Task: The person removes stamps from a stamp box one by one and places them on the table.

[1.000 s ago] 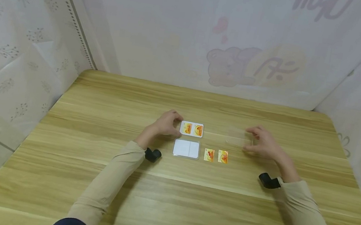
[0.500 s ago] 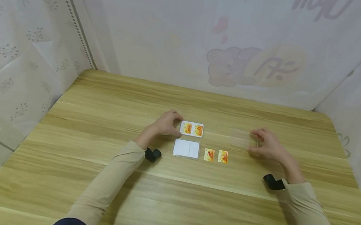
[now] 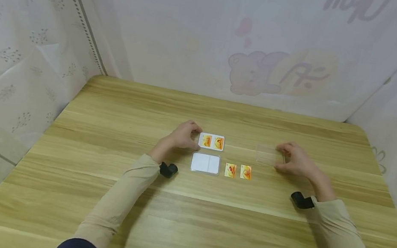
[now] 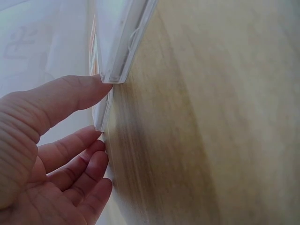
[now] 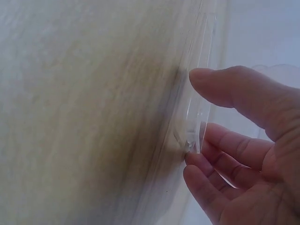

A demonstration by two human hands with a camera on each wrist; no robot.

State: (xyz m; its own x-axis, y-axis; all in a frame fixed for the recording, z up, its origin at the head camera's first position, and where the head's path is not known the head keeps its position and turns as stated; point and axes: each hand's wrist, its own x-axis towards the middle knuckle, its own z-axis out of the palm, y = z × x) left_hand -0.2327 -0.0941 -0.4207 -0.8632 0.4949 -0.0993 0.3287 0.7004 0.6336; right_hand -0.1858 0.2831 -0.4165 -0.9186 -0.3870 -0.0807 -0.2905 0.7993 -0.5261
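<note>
My left hand (image 3: 183, 134) spans the left end of a shallow case (image 3: 211, 141) with a white insert and two orange-yellow stamps in it. In the left wrist view, thumb and index finger hold that case (image 4: 101, 113) at opposite edges. Over on the right, my right hand (image 3: 293, 158) grips the right end of a clear plastic cover (image 3: 270, 156). The right wrist view has this transparent cover (image 5: 201, 89) between thumb and fingers, low by the wood. A second case (image 3: 205, 163) with a blank white two-part insert lies just in front of the first.
Two loose stamps, one red and yellow (image 3: 230, 170) and one yellow (image 3: 245, 172), lie side by side to the right of the blank case. Everything rests on a wooden table (image 3: 205, 229). Patterned curtains (image 3: 182, 30) hang behind and at the sides.
My right hand has moved a little to the right with the clear cover, which now shows more plainly near the wood. The left hand and both cases have stayed put.
</note>
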